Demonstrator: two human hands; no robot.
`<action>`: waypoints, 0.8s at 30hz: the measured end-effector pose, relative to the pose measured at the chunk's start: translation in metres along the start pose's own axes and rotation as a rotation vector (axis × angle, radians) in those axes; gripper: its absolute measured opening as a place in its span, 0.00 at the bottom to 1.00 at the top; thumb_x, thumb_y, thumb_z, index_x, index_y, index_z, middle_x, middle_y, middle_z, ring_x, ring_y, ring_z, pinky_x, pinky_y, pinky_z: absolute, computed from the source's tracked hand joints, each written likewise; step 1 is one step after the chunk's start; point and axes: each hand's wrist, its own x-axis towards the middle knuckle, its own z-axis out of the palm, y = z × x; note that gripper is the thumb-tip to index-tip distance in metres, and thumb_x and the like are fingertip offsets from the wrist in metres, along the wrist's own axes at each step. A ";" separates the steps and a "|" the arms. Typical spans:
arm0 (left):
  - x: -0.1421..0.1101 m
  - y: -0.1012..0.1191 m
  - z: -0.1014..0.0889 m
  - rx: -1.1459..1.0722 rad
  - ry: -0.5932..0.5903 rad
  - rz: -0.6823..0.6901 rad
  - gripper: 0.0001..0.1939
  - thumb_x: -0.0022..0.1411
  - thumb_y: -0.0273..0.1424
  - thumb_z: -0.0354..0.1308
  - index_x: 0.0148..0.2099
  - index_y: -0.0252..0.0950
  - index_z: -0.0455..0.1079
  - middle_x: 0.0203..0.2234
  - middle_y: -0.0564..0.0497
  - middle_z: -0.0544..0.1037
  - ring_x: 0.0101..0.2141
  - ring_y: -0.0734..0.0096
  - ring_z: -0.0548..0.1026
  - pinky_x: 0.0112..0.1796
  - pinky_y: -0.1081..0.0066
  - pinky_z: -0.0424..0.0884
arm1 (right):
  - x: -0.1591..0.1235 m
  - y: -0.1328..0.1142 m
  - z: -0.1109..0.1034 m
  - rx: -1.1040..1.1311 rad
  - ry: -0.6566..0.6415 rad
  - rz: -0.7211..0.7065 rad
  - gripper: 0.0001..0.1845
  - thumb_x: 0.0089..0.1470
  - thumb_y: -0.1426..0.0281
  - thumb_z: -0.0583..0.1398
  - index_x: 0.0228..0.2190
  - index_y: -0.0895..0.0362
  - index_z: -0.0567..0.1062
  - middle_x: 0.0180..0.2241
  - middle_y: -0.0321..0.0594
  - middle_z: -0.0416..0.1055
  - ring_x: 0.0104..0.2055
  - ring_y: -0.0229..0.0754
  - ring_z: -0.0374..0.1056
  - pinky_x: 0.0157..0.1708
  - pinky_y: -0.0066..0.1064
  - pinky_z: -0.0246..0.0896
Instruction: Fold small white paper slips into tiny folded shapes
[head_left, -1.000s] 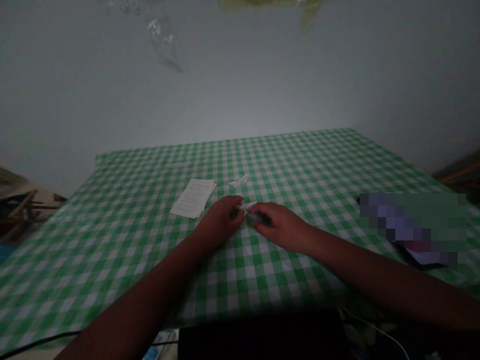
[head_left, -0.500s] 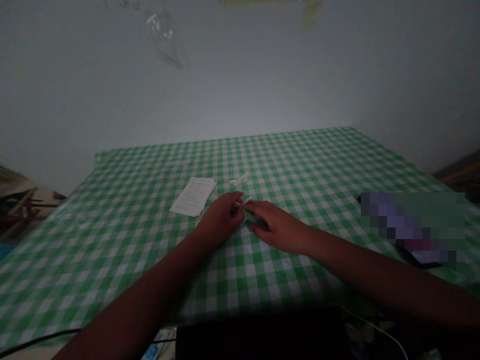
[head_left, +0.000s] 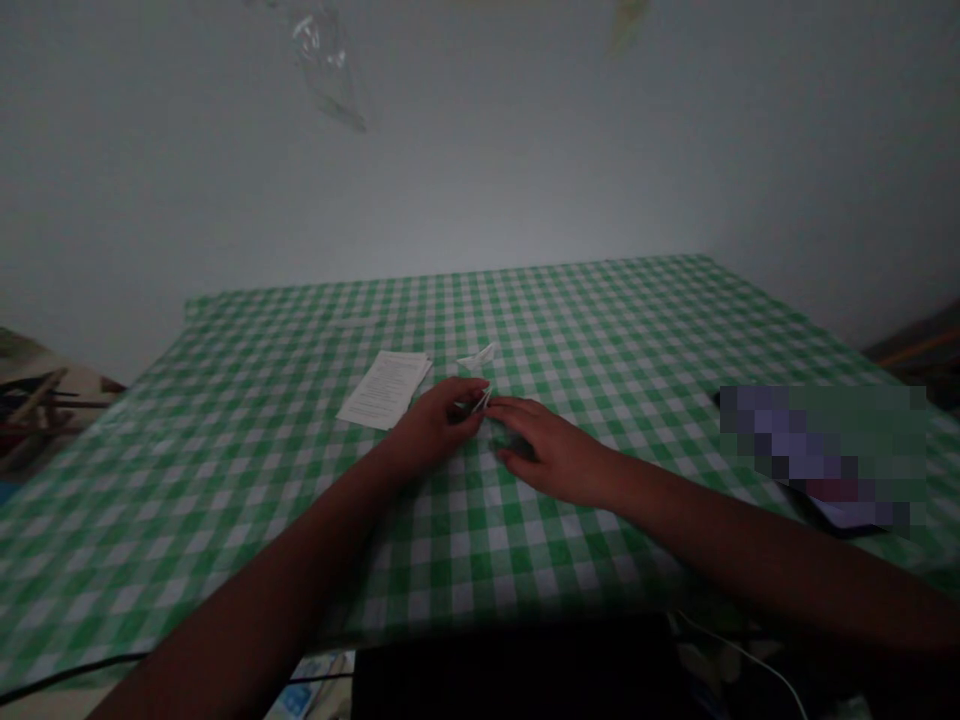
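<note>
My left hand (head_left: 437,418) is closed on a small folded piece of white paper (head_left: 482,402), pinched between thumb and fingers just above the cloth. My right hand (head_left: 551,450) rests close on its right, the fingertips at the paper's edge. Its thumb stands apart from the fingers, with a gap below. Just beyond the hands lies another small folded white paper (head_left: 478,356) with a raised point. To the left of it is a short stack of printed sheets (head_left: 386,388), slightly fanned. The details of the folds are too small and dim to make out.
A green and white checked cloth (head_left: 600,330) covers the table, which stands against a pale wall (head_left: 480,170). On the right lies a dark-edged flat object (head_left: 847,525), mostly blurred out. A black cable (head_left: 75,672) runs along the front left edge.
The folded paper in my left hand has turned more upright, and the left fingers have shifted slightly around it. My right hand has hardly moved. The view has tilted a little.
</note>
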 end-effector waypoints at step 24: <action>-0.002 0.009 0.005 -0.098 -0.040 -0.018 0.15 0.60 0.29 0.61 0.50 0.40 0.74 0.48 0.48 0.76 0.46 0.64 0.77 0.49 0.61 0.76 | 0.003 -0.004 -0.005 0.153 0.101 0.043 0.20 0.56 0.75 0.58 0.51 0.51 0.70 0.52 0.44 0.70 0.56 0.45 0.66 0.54 0.44 0.64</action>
